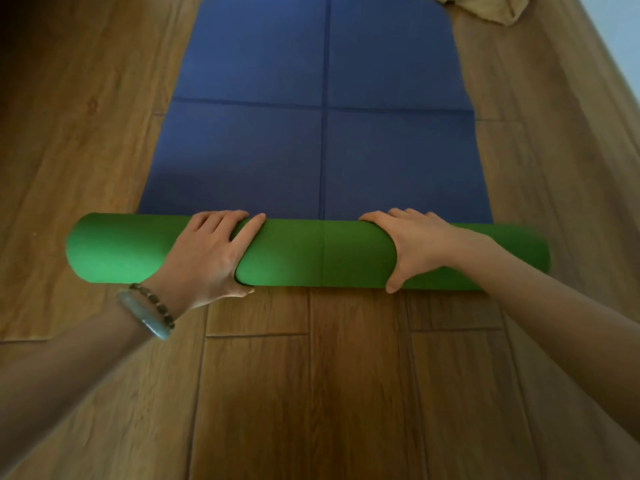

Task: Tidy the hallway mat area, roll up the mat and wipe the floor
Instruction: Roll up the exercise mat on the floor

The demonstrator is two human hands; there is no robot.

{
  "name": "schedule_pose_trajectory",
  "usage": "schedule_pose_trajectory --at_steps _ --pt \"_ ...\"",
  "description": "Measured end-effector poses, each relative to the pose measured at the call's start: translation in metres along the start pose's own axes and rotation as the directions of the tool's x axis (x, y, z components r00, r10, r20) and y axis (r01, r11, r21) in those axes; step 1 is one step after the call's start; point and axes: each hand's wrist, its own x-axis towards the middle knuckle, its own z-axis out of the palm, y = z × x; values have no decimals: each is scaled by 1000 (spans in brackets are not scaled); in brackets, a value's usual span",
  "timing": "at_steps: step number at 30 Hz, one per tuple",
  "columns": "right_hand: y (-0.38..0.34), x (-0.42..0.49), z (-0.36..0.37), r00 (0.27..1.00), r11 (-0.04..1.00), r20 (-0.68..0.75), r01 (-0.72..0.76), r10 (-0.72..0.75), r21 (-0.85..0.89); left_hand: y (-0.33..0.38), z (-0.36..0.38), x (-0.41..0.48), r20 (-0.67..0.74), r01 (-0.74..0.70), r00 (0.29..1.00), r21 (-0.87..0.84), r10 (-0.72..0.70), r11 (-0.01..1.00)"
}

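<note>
Mat [325, 150], half rolled, lies on the wooden floor [346, 393]; both hands grasp its green roll [311, 254], the left hand [211, 252] and the right hand [412, 244] with fingers over the top and thumbs on the near side. Bracelets [152, 311] circle the left wrist. A tan cloth [491, 8] lies crumpled beyond the mat's far right corner. A pale wall [616, 29] runs along the right. Its flat part is blue, creased in a cross.
</note>
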Motion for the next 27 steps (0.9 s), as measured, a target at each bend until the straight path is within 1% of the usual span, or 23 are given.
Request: schedule_pose_trajectory --at_steps 1,3,7,10,12,14,15,17,19,21,23,27 --pt "-1 -3 4 999 1000 -43 -2 1 -26 -1 0 3 3 1 1000 -5 -1 1000" --pt "-4 -12 18 982 995 -191 -21 1 -100 -7 -1 9 18 -4 1000 -4 4 1000" --pt "-12 -22 52 899 971 -434 -148 54 -186 -22 -8 28 105 -45 993 -35 49 998" --pt "-11 -12 61 833 969 -550 -187 67 -164 -27 -15 40 210 -17 977 -88 35 996" --pt "-8 -6 58 831 969 -553 -184 64 -165 -27 -21 48 290 21 957 -117 14 993" --pt "-5 -2 50 850 968 -522 -181 65 -175 -27 -25 51 298 32 955 -115 4 993" --pt "-4 -1 45 866 968 -496 -177 66 -180 -26 -25 48 261 24 965 -108 5 994" --pt "-1 2 37 899 974 -434 -146 58 -173 -23 -19 38 136 2 991 -85 10 996" --pt "2 5 30 913 978 -406 -123 44 -170 -17 -8 30 50 -1 999 -17 2 1000" --pt "4 7 26 919 976 -394 -114 33 -183 -13 -1 30 27 22 999 34 -23 999" --pt "6 9 24 926 973 -376 -114 30 -202 -12 1 33 10 37 999 48 -38 998" --pt "2 7 20 933 972 -358 -114 33 -206 -13 -3 36 22 32 999 75 -33 997"
